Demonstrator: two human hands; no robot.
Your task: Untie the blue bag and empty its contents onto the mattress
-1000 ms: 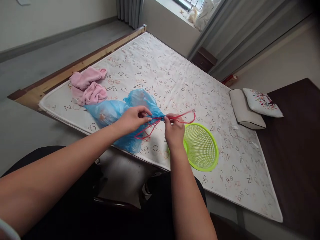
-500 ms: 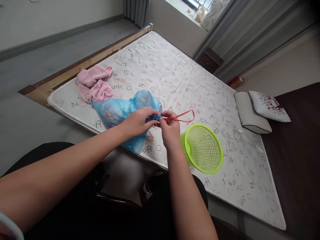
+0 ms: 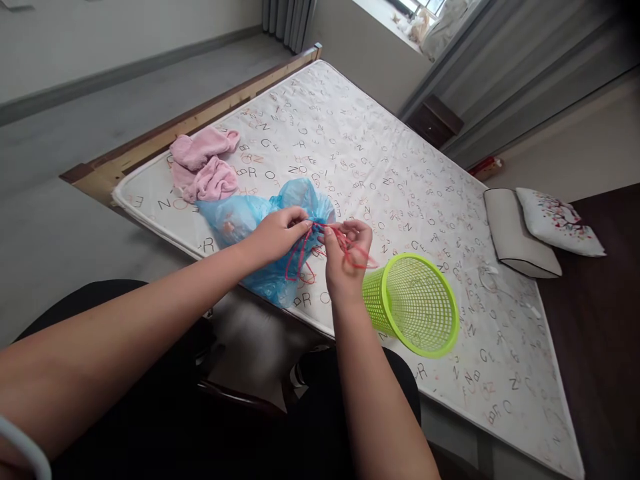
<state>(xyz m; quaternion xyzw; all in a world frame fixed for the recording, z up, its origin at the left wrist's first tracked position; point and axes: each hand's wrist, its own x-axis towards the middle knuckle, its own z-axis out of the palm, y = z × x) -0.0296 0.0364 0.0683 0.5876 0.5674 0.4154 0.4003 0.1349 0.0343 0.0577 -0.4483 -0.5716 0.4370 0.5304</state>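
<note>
A blue translucent plastic bag with contents I cannot make out lies on the near edge of the mattress. Its neck is gathered between my hands. With thumb and fingers closed, my left hand pinches the gathered neck. My right hand holds the red drawstring at the neck's right side, thumb against fingers. Loops of the string hang below the neck and past my right fingers. Just right of my right wrist, a lime-green mesh wastebasket lies tipped, its mouth facing me.
The lettered mattress rests on a wooden bed frame. A crumpled pink cloth lies behind the bag. Toward the headboard are a beige pillow and a flowered cushion. A dark nightstand stands beyond the bed.
The red string's long loop, stretched out to the right before, now bunches around my right fingers, with loops hanging below the neck. My right fingers have spread a little. The view has shifted slightly.
</note>
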